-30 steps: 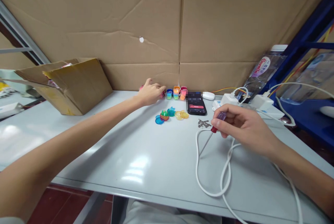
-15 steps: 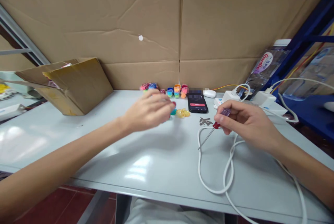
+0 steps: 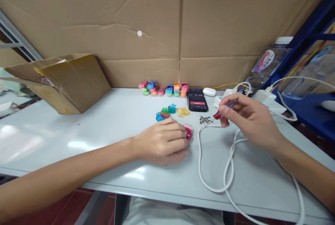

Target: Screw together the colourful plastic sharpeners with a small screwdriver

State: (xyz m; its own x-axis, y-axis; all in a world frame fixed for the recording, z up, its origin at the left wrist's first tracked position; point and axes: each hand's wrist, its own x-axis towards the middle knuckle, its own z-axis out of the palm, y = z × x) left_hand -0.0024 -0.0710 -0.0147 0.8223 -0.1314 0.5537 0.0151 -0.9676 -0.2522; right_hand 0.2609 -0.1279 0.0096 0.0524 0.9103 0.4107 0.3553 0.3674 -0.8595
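My left hand [image 3: 164,142] is closed around a small pink pencil sharpener [image 3: 188,132], low over the table, its fingers covering most of the piece. In my right hand [image 3: 246,115] is a screwdriver [image 3: 217,115] with a red and clear handle, gripped between thumb and fingers. Its thin shaft slants down to the left, and the tip is at the lower edge of the pink piece; whether they touch I cannot tell. Behind my left hand lie translucent yellow lids [image 3: 182,112], with blue, green and red ones [image 3: 164,114] beside them. Small metal blades [image 3: 205,120] form a pile near the screwdriver.
Several colourful small sharpeners [image 3: 177,89] stand along the cardboard back wall [image 3: 125,15]. A phone [image 3: 197,101] and a white case [image 3: 209,92] are right of them. A white cable [image 3: 201,172] loops under my right hand. An open cardboard box [image 3: 78,85] stands left, a bottle [image 3: 267,60] right.
My left hand has come down and toward me from near the coloured lids, bringing the pink pencil sharpener to the screwdriver tip. The screwdriver has shifted slightly upward, its shaft lying flatter.
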